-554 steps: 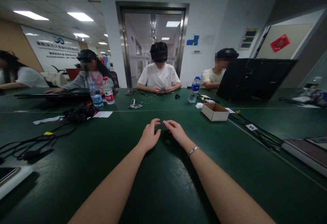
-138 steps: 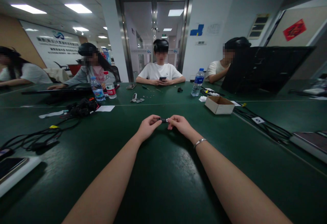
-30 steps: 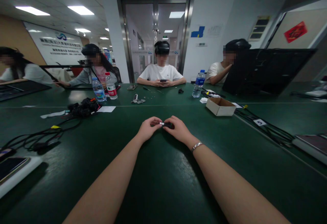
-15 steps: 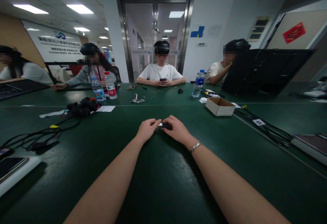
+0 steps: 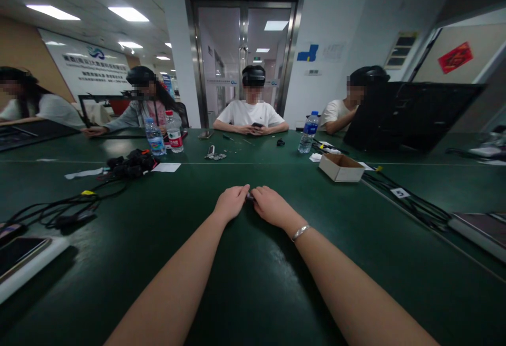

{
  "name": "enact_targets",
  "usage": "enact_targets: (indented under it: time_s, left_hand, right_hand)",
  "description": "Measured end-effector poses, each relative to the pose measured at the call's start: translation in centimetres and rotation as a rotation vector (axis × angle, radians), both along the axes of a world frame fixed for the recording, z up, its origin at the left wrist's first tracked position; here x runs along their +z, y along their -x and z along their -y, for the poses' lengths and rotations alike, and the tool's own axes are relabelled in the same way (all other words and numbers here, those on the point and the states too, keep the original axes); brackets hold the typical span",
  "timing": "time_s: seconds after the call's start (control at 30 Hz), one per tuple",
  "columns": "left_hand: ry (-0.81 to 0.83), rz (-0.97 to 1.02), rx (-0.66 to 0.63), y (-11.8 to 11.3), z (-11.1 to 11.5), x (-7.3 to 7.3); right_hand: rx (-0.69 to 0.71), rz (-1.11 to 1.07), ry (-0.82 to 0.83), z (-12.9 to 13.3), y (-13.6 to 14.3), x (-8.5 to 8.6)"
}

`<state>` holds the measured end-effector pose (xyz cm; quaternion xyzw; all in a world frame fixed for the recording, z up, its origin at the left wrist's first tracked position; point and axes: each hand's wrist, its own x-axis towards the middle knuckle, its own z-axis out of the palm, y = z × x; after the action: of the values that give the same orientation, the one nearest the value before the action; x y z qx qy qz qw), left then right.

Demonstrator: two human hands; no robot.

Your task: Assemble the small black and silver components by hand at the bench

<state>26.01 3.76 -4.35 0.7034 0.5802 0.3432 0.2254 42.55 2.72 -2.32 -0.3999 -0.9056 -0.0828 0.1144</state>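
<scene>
Left hand (image 5: 231, 202): It was at the centre of the frame, with thumb and fingertips drawn near together by the left end of the small object. I cannot tell if its grip was fully closed.
Right hand (image 5: 272, 205): It was just right of centre, with fingers curled; its grip was narrow and seemed to hold the object.
Small dark object (image 5: 249, 197): It lay between the two hands, at the centre of the frame, mostly hidden by fingers, so its shape could not be read.
Careful handling: In my judgement, it was best to hold the piece steady with the right hand and let the left fingertips work gently, in one line with it, without twisting. Hands low above the table (image 5: 245, 283) would make any drop short.
Better view: Opening the fingers slightly would have shown more of the piece.
White box (image 5: 341, 169): It stood open at right of centre, well apart from the hands.
Silver pieces (image 5: 215, 155): These lay left of centre, beyond the hands.
</scene>
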Motion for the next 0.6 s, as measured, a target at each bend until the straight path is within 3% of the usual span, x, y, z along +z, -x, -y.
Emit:
enact_targets:
  time_s: [0.13,0.27,0.43,0.6]
  left_hand:
    - [0.025,0.149,0.03,0.5,-0.4,-0.2]
    - [0.087,0.245,0.007,1.1,-0.5,-0.2]
    - [0.101,0.272,-0.022,1.2,-0.3,-0.2]
    - [0.094,0.265,-0.05,1.3,-0.5,-0.3]
  right_hand:
    - [-0.223,-0.007,0.088,-0.2,-1.7,0.4]
    - [-0.472,-0.009,0.206,-0.9,-6.1,0.8]
    - [-0.763,0.024,0.184,-0.2,-14.5,1.3]
    - [-0.959,-0.034,0.19,2.3,-25.4,1.0]
